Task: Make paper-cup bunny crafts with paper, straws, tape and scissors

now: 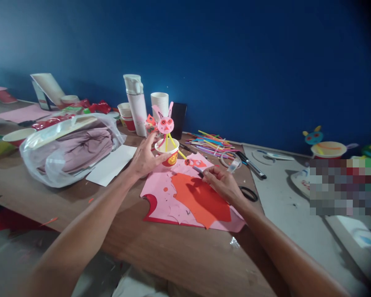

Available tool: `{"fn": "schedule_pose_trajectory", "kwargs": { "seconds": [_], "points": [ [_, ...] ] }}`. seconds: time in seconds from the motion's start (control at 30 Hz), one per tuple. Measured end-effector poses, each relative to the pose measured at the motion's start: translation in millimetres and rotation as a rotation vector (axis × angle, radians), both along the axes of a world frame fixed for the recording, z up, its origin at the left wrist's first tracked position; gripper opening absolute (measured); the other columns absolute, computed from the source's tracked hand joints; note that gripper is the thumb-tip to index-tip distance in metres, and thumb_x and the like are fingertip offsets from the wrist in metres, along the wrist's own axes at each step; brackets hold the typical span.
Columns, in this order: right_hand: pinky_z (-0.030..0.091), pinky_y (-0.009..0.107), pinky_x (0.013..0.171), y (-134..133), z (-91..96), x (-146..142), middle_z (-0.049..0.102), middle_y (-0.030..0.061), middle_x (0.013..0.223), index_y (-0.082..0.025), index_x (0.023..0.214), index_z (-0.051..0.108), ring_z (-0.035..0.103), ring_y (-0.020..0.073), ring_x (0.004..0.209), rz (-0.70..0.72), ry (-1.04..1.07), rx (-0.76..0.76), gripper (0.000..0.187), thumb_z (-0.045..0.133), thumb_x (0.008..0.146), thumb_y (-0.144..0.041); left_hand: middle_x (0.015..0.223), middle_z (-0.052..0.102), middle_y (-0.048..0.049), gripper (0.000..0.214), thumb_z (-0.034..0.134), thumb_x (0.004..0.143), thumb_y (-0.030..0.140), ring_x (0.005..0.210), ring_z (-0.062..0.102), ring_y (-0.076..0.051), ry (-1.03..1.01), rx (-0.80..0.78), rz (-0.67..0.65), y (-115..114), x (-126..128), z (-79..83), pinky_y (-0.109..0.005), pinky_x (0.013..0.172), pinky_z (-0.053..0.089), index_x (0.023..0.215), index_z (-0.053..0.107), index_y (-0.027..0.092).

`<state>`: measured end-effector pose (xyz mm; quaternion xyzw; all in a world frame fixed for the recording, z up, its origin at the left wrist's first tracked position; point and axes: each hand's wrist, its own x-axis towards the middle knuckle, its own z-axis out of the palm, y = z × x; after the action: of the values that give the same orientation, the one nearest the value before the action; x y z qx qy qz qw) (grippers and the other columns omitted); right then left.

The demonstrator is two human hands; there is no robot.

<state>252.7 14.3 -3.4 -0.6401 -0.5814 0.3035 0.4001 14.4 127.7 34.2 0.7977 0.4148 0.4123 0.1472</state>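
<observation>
My left hand [146,156] is closed around the side of a paper cup [170,156], thumb across its front. The cup is white inside with a red and yellow outside. Above it a pink paper rabbit face [165,124] with long ears and orange eyes stands on yellow straws. My right hand [221,179] pinches a short, dark pen-like thing [199,171] with a greyish tip; its exact kind is unclear. That hand is over orange paper [200,202], which lies on cut pink paper [157,208]. Black scissors handles [249,193] show beside my right wrist.
A plastic bag [71,152] with folded cloth lies left, near white paper [111,167]. Behind stand a bottle [136,105] and stacked cups [159,101]. Coloured straws [212,142], a tape roll [231,160] and a box cutter [252,165] lie right. A blue wall [204,62] closes the back.
</observation>
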Motion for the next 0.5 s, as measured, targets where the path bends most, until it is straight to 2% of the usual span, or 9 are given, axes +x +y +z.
{"fn": "schedule_pose_trajectory", "kwargs": {
  "seconds": [0.13,0.23,0.3,0.37,0.5],
  "points": [
    [0.04,0.025,0.055,-3,-1.1,-1,0.064,0.0012,0.067,-0.018,0.078,0.062,0.056,0.0135,0.057,0.005,-0.122,0.093,0.029,0.045,0.084,-0.042,0.119,0.055,-0.0088,0.07,0.065,0.067,0.042,0.112,0.051,-0.026,0.008,0.006,0.015,4,-3,0.6,-0.041,0.09,0.046,0.128,0.037,0.021],
    [0.039,0.031,0.072,-6,0.4,-4,0.066,0.0023,0.07,-0.019,0.076,0.063,0.058,0.0154,0.065,-0.008,-0.386,0.334,0.021,0.048,0.084,-0.03,0.118,0.056,-0.0081,0.07,0.065,0.067,0.043,0.112,0.05,-0.027,0.038,0.037,0.064,7,-4,2.3,-0.042,0.093,0.043,0.128,0.038,0.021],
    [0.034,0.035,0.082,-9,1.5,-9,0.067,0.0021,0.071,-0.019,0.075,0.063,0.058,0.015,0.067,0.055,-0.53,0.503,0.016,0.049,0.083,-0.022,0.118,0.056,-0.0082,0.071,0.065,0.066,0.044,0.112,0.05,-0.027,0.051,0.051,0.1,10,-3,4.5,-0.041,0.093,0.042,0.128,0.039,0.021],
    [0.031,0.036,0.085,-12,1.9,-17,0.067,0.0016,0.069,-0.018,0.075,0.063,0.058,0.0136,0.065,0.159,-0.605,0.604,0.016,0.049,0.083,-0.018,0.118,0.057,-0.0082,0.071,0.065,0.066,0.045,0.111,0.052,-0.026,0.066,0.06,0.127,13,-2,7.5,-0.039,0.092,0.043,0.128,0.039,0.02],
    [0.029,0.035,0.086,-20,-0.8,-32,0.064,0.001,0.063,-0.018,0.076,0.062,0.054,0.0122,0.063,0.321,-0.653,0.636,0.017,0.047,0.085,-0.017,0.115,0.059,-0.006,0.069,0.065,0.065,0.045,0.107,0.054,-0.026,0.094,0.08,0.173,22,2,13.7,-0.038,0.09,0.044,0.125,0.041,0.023]
  ]
}}
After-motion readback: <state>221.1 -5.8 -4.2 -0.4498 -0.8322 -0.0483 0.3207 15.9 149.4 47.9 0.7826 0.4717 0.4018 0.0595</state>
